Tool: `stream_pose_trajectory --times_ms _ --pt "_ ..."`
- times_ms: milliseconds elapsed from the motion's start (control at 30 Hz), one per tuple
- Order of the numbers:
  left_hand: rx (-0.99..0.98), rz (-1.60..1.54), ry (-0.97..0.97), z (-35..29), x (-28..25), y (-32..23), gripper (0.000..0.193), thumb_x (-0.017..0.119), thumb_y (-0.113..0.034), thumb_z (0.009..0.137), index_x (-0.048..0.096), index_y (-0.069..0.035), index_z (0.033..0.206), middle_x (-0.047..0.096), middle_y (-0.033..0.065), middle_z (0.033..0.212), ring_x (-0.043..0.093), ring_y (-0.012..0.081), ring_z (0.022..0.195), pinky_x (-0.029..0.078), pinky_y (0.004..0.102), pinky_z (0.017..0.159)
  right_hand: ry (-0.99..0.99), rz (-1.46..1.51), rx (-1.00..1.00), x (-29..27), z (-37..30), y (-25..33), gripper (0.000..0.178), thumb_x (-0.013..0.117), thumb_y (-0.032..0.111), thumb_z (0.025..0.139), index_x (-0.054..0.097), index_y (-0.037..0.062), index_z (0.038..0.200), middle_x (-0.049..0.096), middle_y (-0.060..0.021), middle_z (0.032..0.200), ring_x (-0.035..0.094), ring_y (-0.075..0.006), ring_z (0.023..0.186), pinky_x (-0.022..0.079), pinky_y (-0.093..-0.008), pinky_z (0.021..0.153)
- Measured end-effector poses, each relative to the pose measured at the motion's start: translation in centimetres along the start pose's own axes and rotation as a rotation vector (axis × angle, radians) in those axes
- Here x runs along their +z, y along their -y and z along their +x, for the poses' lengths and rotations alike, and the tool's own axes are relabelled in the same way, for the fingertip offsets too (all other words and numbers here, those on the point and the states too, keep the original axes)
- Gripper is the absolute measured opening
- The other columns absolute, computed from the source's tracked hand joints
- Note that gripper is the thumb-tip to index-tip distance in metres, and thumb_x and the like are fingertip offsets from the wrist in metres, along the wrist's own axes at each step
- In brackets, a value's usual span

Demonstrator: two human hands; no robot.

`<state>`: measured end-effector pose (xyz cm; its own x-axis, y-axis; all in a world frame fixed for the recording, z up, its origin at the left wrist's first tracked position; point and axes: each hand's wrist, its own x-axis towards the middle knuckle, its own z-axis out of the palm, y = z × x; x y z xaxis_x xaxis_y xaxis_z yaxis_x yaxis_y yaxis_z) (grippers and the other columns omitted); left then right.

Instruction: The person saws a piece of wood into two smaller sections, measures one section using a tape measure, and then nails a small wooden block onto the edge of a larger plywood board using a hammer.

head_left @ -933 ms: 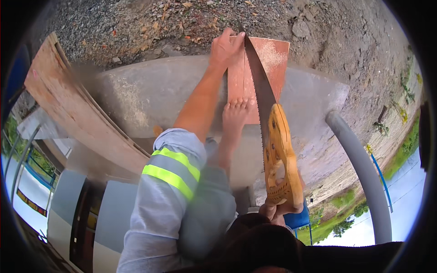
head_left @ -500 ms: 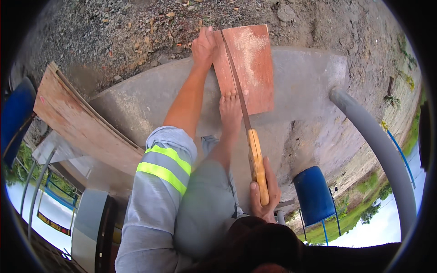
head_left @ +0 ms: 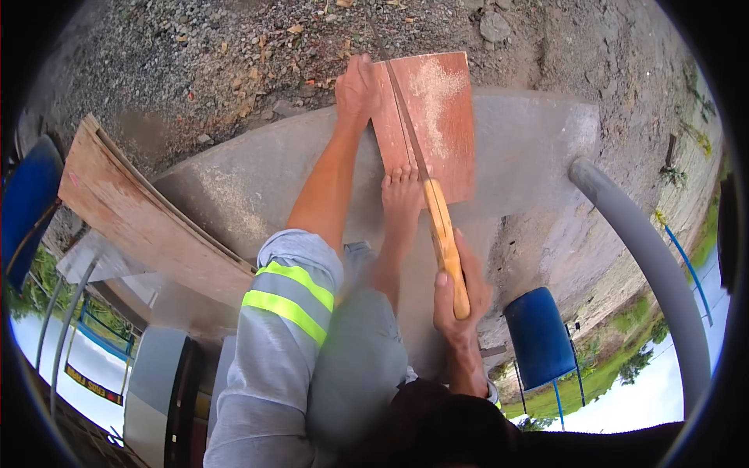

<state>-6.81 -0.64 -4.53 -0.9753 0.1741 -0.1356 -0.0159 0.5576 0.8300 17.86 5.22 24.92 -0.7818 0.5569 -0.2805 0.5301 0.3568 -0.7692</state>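
Note:
My right hand (head_left: 466,290) is wrapped round the yellow wooden handle of a handsaw (head_left: 441,222). The saw's long thin blade runs away from me across a reddish plywood board (head_left: 454,144), along a lengthwise cut near its left side. Pale sawdust lies scattered on the board's top. At the far left corner, my left hand (head_left: 357,90) grips the board's edge, close to the blade; its fingertips are partly hidden. My bare foot (head_left: 401,195) presses on the board's near left end, just left of the saw.
The board rests on a grey concrete ledge (head_left: 538,129), its far end sticking out over gravel (head_left: 226,70). More plywood (head_left: 148,214) leans at the left. To the right stand a blue barrel (head_left: 540,337) and a curved grey pipe (head_left: 644,234).
My right hand has pushed the saw forward, so the handle is now nearer the board and the blade reaches past its far edge. The left hand keeps its grip.

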Motion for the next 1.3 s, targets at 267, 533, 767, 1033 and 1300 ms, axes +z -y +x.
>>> stream_pose_trajectory --times_ms 267,533,767,1033,1300 --pt "0.044 -0.017 -0.012 -1.6 0.5 -1.5 0.034 0.047 -0.038 0.102 0.059 -0.007 0.104 0.065 0.0224 0.09 0.062 0.0467 0.086 0.047 0.0543 0.075 -0.17 -0.016 0.043 -8.9 -8.0 0.3 0.061 0.053 0.037 0.094 0.055 -0.0129 0.129 0.068 -0.014 0.075 0.066 -0.0207 0.063 0.056 -0.0326 0.065" --pt "0.211 0.488 0.355 0.8 -1.6 -2.8 0.044 0.047 -0.049 0.101 0.066 -0.011 0.112 0.067 0.0168 0.101 0.062 0.0416 0.097 0.047 0.0504 0.085 -0.089 -0.226 -0.226 -6.0 -10.1 -9.8 0.062 0.064 0.014 0.078 0.054 -0.0092 0.135 0.064 -0.0102 0.083 0.06 -0.0238 0.065 0.053 -0.0326 0.066" --pt "0.275 0.62 0.561 1.5 -3.7 -5.4 0.063 0.055 -0.061 0.092 0.06 0.001 0.102 0.067 0.0263 0.101 0.064 0.0428 0.096 0.048 0.0497 0.084 0.183 -0.501 -0.18 1.3 -8.0 -21.5 0.085 0.066 0.008 0.077 0.032 0.0022 0.154 0.052 -0.0096 0.091 0.052 -0.0281 0.091 0.041 -0.0418 0.096" --pt "0.413 0.317 0.309 0.9 -14.8 -17.1 0.038 0.062 -0.037 0.093 0.061 0.0 0.098 0.062 0.016 0.079 0.059 0.0283 0.074 0.047 0.0415 0.071 0.0 -0.581 -0.13 5.9 -8.1 -22.3 0.083 0.061 0.003 0.079 0.029 0.0039 0.156 0.055 -0.0103 0.099 0.053 -0.029 0.099 0.037 -0.0459 0.103" --pt "0.236 0.361 -0.051 -2.0 -31.9 -21.9 0.047 0.066 -0.045 0.094 0.062 0.002 0.098 0.063 0.0121 0.078 0.057 0.0192 0.067 0.046 0.036 0.06 -0.301 -0.355 0.1 5.7 -10.8 -22.5 0.094 0.067 0.007 0.079 0.019 0.0083 0.159 0.059 -0.0122 0.115 0.052 -0.0333 0.113 0.035 -0.0479 0.106"
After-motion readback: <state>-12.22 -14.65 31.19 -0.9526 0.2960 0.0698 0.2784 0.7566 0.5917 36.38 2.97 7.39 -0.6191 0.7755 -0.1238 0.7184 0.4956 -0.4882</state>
